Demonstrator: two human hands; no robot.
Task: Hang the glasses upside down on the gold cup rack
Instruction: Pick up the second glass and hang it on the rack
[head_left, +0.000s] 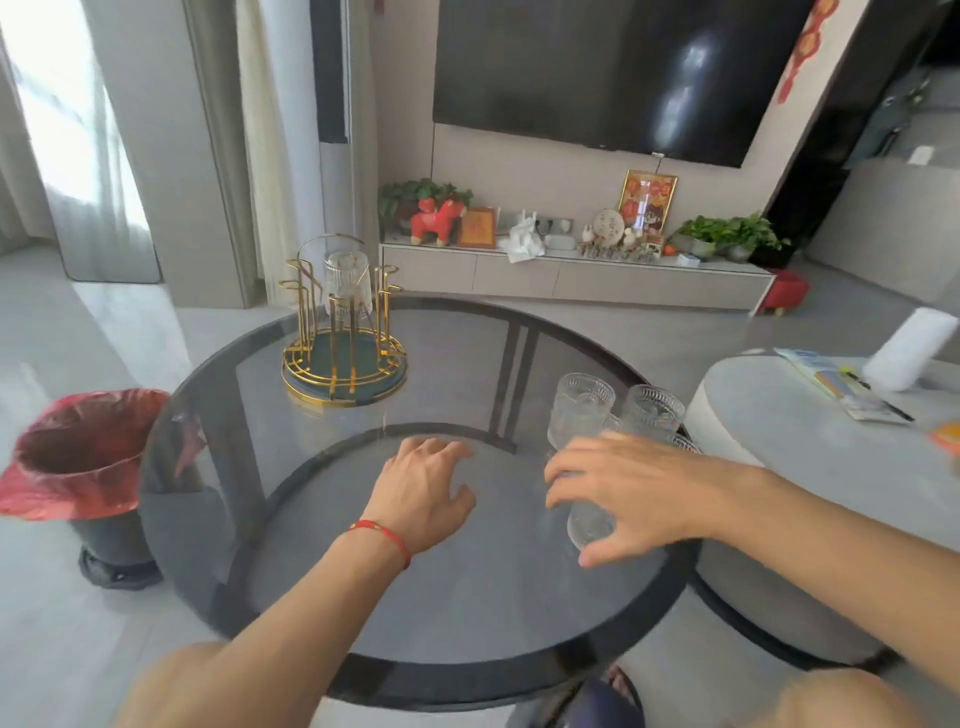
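Note:
The gold cup rack (344, 364) stands at the far left of the round dark glass table (322, 519), with one clear glass (347, 283) hanging upside down on it. Several ribbed clear glasses stand upright at the table's right edge, among them one glass (581, 410) and another glass (652, 410). My right hand (628, 493) wraps around the nearest glass (589, 525) from above, fingers curled on its side. My left hand (423, 493) hovers over the table's middle, fingers apart, holding nothing.
A bin with a red liner (78, 457) stands left of the table. A lower grey round table (810, 436) with papers and a white roll sits to the right. A TV cabinet (571, 275) lies beyond.

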